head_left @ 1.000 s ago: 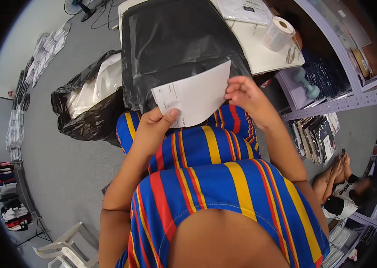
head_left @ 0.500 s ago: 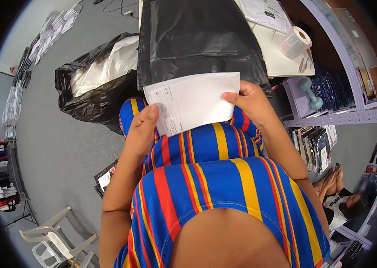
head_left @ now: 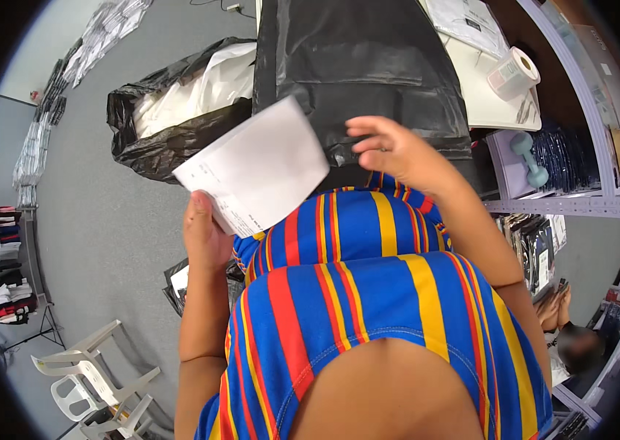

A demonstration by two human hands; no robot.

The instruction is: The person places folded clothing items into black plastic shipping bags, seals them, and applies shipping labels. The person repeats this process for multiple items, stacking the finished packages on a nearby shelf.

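My left hand [head_left: 207, 233] grips a white printed paper sheet [head_left: 259, 165] by its lower left edge, thumb on top. The sheet tilts, its far corner raised over the edge of a large black plastic bag [head_left: 361, 81] that covers the table in front of me. Whether it is one sheet or several stacked together, I cannot tell. To the right of the paper, my right hand [head_left: 394, 150] hovers over the near part of the black bag, fingers apart and slightly blurred, holding nothing.
An open black bag [head_left: 170, 154] full of white plastic stands on the floor to the left. A label roll [head_left: 513, 73] sits on the table's right side. A shelf with a dumbbell [head_left: 529, 158] is at right; a person [head_left: 578, 345] is at lower right. White chairs [head_left: 97, 374] stand lower left.
My right hand has let go of the paper and moved away from it. The left hand has drawn the sheet left and tilted it.
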